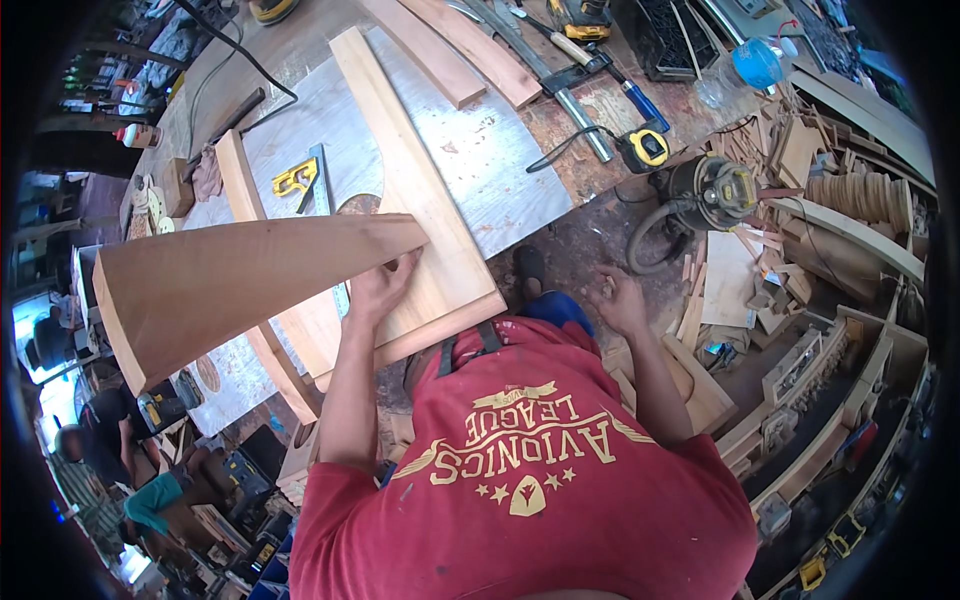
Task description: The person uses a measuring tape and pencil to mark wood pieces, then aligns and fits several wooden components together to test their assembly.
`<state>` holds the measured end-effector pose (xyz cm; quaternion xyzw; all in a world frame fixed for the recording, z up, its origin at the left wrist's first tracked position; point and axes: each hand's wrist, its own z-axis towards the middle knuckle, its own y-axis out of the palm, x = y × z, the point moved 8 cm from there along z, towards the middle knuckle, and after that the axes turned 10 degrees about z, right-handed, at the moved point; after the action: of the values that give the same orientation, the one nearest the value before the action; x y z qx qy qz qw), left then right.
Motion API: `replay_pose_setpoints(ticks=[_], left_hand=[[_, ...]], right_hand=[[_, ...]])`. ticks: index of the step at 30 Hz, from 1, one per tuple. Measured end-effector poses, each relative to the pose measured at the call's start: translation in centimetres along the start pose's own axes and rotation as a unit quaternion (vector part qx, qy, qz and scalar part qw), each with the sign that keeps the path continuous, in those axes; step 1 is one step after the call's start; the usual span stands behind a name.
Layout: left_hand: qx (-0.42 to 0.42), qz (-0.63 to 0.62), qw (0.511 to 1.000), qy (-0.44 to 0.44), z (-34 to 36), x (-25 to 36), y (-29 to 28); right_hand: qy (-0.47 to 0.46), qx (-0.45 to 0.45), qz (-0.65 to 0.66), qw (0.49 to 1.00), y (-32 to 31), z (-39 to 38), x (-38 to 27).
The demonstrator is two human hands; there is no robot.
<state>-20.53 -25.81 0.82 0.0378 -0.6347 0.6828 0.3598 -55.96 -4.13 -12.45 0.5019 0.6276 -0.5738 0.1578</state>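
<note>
My left hand (378, 290) is closed on the narrow end of a long wooden board (240, 270), which stands out to the left and looks wider at its far-left end. That end rests over or against a flat wooden frame (440, 250) lying at the bench's near edge; the exact contact is hidden. Behind the board, a yellow square (295, 180) with a metal blade lies on a pale sheet (480, 165). Away from the bench, my right hand (617, 300) hangs at my right side with nothing in it, its fingers loosely apart.
Loose wooden strips (430, 55), a bar clamp (575, 105) and a tape measure (644, 148) lie on the bench. To the right stand a shop vacuum (712, 190) with a hose and heaps of offcuts (785, 280). Another person (112, 430) is at far left.
</note>
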Motion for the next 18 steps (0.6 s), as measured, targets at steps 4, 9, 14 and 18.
replay_pose_setpoints(ticks=[4, 9, 14, 18], left_hand=[[-0.058, -0.004, 0.997, -0.056, -0.5, -1.1, 0.9], [-0.059, 0.019, 0.996, -0.060, -0.5, -1.3, 0.9], [-0.049, 0.025, 0.997, -0.054, -0.6, -1.3, 1.0], [-0.005, 0.066, 0.997, 0.034, -0.4, -0.6, 0.6]], right_hand=[[0.023, -0.002, 0.001, 1.000, 0.1, -0.3, 0.4], [0.066, -0.025, -0.007, 0.997, 0.4, 0.0, 0.4], [0.079, -0.041, -0.015, 0.996, 0.4, 0.6, 0.2], [0.101, -0.055, -0.016, 0.993, 0.5, 1.2, -0.1]])
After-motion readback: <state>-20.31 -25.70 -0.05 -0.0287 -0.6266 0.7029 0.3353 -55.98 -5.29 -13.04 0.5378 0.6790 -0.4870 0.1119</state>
